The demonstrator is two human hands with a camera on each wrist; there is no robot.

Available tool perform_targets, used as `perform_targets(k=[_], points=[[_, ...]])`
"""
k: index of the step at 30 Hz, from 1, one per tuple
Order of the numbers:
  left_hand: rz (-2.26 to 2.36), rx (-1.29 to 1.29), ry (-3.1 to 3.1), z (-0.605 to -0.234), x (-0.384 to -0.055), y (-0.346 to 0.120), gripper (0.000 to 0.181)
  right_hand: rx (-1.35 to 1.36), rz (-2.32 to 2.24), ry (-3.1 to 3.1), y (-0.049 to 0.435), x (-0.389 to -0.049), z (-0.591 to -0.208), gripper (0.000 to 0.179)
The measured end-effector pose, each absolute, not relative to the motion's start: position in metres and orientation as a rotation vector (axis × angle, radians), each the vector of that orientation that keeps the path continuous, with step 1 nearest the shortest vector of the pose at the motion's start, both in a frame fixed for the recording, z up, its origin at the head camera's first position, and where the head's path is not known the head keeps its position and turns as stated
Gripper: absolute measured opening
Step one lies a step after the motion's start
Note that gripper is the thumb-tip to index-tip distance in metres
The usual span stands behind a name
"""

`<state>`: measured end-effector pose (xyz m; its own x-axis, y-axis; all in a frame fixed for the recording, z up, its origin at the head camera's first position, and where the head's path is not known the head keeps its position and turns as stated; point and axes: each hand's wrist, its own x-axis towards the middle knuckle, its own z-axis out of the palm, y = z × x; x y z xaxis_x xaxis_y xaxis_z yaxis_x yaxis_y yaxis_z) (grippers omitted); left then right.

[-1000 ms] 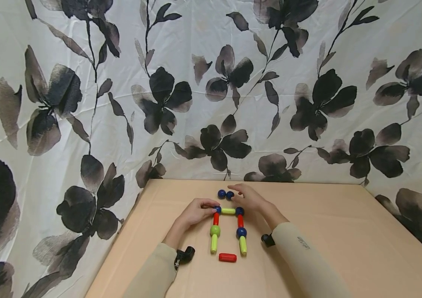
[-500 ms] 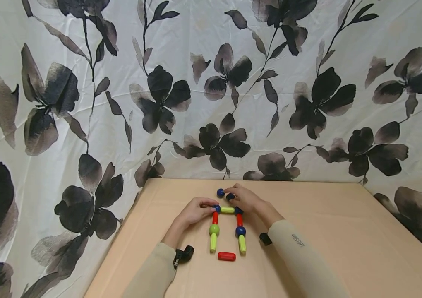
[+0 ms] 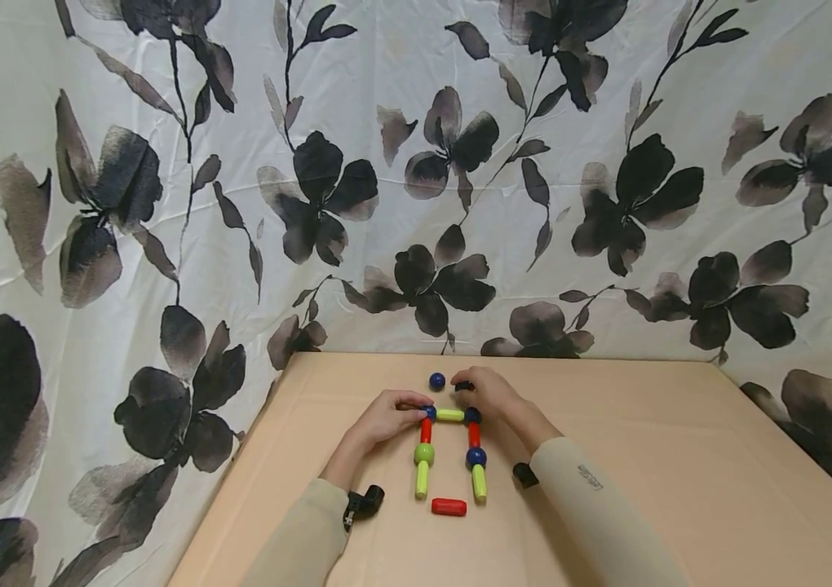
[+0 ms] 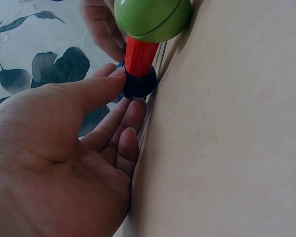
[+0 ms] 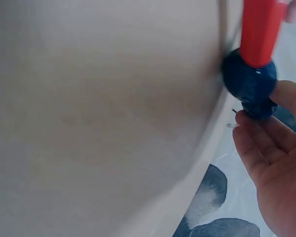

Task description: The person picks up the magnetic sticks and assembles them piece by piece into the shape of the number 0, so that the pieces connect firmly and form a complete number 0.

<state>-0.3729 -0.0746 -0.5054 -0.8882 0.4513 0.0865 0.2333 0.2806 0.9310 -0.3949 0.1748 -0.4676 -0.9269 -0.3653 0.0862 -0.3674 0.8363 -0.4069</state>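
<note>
A U-shaped frame of toy rods and balls lies on the table. My left hand (image 3: 389,417) pinches the blue ball (image 4: 139,85) at its far left corner, where a red rod (image 4: 140,57) leads to a green ball (image 4: 153,17). Between the thumb and fingers of my right hand (image 3: 493,391) is another blue ball (image 5: 259,109), partly hidden, just beyond the far right corner ball (image 3: 472,416). Joining both corners is a yellow-green rod (image 3: 450,416). A loose blue ball (image 3: 437,381) lies left of my right fingertips.
On the near side, a loose red rod (image 3: 449,508) lies between the frame's two yellow-green end rods. The tan table (image 3: 651,473) stretches out to the right. Behind its far edge hangs a white cloth (image 3: 387,212) with dark flowers.
My right hand has taken hold of one of the two far blue balls and drawn it rightward, away from the other. The left hand stays at its corner.
</note>
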Motion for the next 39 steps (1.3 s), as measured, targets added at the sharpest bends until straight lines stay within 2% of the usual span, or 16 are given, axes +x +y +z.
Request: perform_targets(k=[4,9,16,23,39], points=[[1.657,0.64,2.351,-0.505,-0.372,-0.074,0.026,0.59,0.727,-2.923,0.178,-0.39,-0.46,0.032],[1.65,0.632,2.364,-0.504,-0.371,-0.074,0.025,0.72,0.731,-2.811,0.186,-0.374,-0.448,0.03],[1.643,0.643,2.384,-0.507,-0.371,-0.076,0.024,0.888,0.894,-2.745,0.196,-0.333,-0.436,0.029],[1.654,0.675,2.372,-0.508,-0.37,-0.075,0.026,0.878,1.079,-2.756,0.209,-0.299,-0.428,0.031],[1.652,0.629,2.391,-0.501,-0.367,-0.072,0.026,1.04,1.168,-2.964,0.225,-0.285,-0.418,0.028]])
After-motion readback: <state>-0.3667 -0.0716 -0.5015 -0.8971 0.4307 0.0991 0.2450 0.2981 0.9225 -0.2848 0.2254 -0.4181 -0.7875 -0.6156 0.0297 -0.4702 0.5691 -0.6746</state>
